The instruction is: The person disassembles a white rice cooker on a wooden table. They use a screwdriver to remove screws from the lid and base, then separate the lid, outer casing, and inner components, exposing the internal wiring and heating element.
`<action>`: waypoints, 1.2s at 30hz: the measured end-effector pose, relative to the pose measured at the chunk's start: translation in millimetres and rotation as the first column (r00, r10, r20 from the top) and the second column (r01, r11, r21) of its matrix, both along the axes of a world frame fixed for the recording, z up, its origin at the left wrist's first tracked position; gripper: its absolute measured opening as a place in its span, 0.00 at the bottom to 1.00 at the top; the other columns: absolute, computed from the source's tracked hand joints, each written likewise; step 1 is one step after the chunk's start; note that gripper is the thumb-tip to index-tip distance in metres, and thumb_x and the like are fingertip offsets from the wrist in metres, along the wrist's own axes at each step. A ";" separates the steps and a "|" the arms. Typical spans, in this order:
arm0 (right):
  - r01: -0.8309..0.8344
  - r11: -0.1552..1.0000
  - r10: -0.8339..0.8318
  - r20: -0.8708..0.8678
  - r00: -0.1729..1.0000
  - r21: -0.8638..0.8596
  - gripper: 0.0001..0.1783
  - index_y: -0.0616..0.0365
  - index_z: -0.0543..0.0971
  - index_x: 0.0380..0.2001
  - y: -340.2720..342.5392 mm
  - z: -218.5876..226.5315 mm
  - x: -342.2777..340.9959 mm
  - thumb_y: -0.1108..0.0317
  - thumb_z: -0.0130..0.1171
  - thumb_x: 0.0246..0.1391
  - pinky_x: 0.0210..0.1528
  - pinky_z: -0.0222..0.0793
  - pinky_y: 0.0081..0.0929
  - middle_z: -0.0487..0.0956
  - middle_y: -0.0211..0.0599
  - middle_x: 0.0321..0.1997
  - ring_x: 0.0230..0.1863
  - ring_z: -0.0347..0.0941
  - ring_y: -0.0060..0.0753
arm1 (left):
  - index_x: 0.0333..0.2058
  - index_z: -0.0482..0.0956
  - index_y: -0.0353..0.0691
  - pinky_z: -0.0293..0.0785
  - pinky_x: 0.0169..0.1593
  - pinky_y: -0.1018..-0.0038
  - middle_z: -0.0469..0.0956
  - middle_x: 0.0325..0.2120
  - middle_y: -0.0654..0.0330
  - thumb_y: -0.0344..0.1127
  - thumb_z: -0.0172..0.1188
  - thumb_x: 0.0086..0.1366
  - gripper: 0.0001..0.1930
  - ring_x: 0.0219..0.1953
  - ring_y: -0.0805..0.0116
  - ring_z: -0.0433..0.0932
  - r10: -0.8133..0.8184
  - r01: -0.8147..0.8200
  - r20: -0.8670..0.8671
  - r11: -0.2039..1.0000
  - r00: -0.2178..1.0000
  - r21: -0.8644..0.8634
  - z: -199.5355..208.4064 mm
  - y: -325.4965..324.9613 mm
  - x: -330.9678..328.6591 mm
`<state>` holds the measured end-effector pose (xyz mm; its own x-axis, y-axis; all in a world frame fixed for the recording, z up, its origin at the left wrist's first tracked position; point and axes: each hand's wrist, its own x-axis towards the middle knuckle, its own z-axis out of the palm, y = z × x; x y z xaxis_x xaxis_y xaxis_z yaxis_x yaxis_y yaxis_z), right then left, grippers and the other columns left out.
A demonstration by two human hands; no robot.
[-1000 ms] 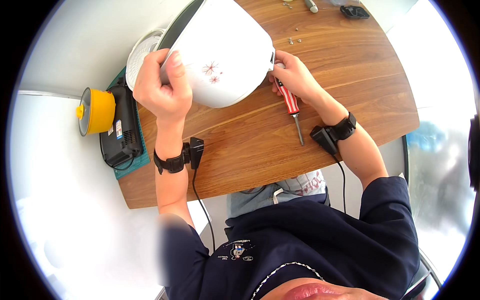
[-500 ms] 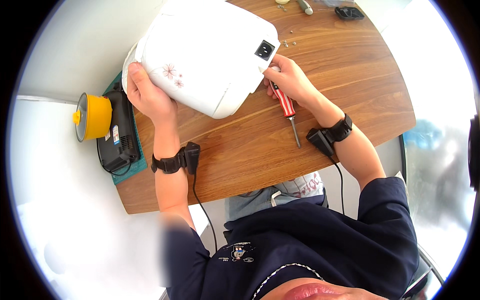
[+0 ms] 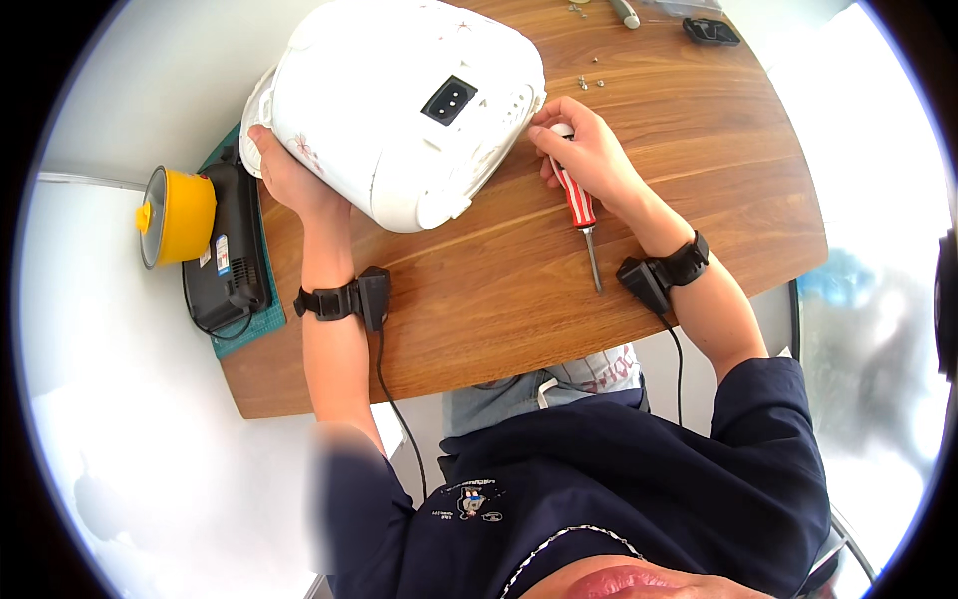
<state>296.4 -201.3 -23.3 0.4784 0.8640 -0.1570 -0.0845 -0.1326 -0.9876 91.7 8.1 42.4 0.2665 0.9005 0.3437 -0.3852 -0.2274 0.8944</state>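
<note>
Head view, and from my remote seat the nearest things are two forearms with black wrist units (image 3: 372, 299) strapped on. Just beyond, the right hand (image 3: 589, 150) is curled round a screwdriver (image 3: 578, 205) with a striped red-and-white handle; its long axis runs back toward the wearer, blade pointing away from the white appliance (image 3: 369, 100). That appliance lies directly left of the right fingertips, which sit at its near right edge; I can't tell whether they press on it. The left hand (image 3: 299, 185) has hold of the opposite side, thumb up along the wall, fingers hidden underneath, so I can't judge their spread. Between the hands, the tilted body shows me its black socket (image 3: 448, 100). I'd call the right hand nearer to that socket's end. Farther left stands a yellow pot (image 3: 190, 215); farther out on the wooden table (image 3: 718, 170) lie small screws (image 3: 583, 83) and a black part (image 3: 712, 32).
</note>
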 end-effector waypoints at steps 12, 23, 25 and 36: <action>0.027 0.991 -0.089 0.491 0.866 0.131 0.24 0.58 0.75 0.57 3.2 -13.8 1.7 0.71 0.61 0.55 0.52 0.74 0.34 0.77 0.39 0.46 0.49 0.76 0.37 | 0.69 0.63 0.40 0.84 0.55 0.61 0.73 0.63 0.46 0.60 0.39 0.77 0.35 0.59 0.55 0.79 -0.265 0.274 0.091 0.954 0.960 -0.124 -35.3 45.5 -17.9; -0.076 0.991 -0.024 0.709 0.705 0.109 0.26 0.58 0.76 0.58 1.8 -14.1 -13.8 0.76 0.60 0.54 0.62 0.69 0.41 0.70 0.46 0.58 0.59 0.69 0.50 | 0.68 0.65 0.39 0.83 0.56 0.60 0.73 0.62 0.46 0.59 0.28 0.75 0.37 0.59 0.54 0.79 -0.501 0.576 0.292 0.760 0.815 -0.303 -25.0 25.5 -18.3; -0.088 0.990 -0.023 0.737 0.675 0.111 0.26 0.58 0.76 0.58 2.0 -16.3 -14.5 0.77 0.60 0.54 0.63 0.68 0.41 0.70 0.45 0.58 0.61 0.67 0.51 | 0.68 0.65 0.38 0.83 0.56 0.60 0.73 0.62 0.46 0.59 0.28 0.75 0.37 0.59 0.54 0.79 -0.520 0.598 0.304 0.742 0.798 -0.302 -24.0 24.1 -18.6; -0.082 0.987 -0.043 0.725 0.688 0.136 0.22 0.59 0.78 0.55 5.6 -14.1 -14.3 0.72 0.64 0.56 0.63 0.68 0.41 0.73 0.44 0.56 0.61 0.68 0.50 | 0.68 0.65 0.38 0.82 0.57 0.59 0.74 0.62 0.46 0.59 0.29 0.75 0.36 0.59 0.53 0.78 -0.555 0.643 0.329 0.701 0.764 -0.309 -20.0 13.2 -34.3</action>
<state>282.1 -195.7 -37.3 0.3718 0.8563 0.3586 0.6651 0.0238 -0.7464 57.4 21.4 22.3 0.7621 0.6370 0.1160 -0.4933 0.4551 0.7413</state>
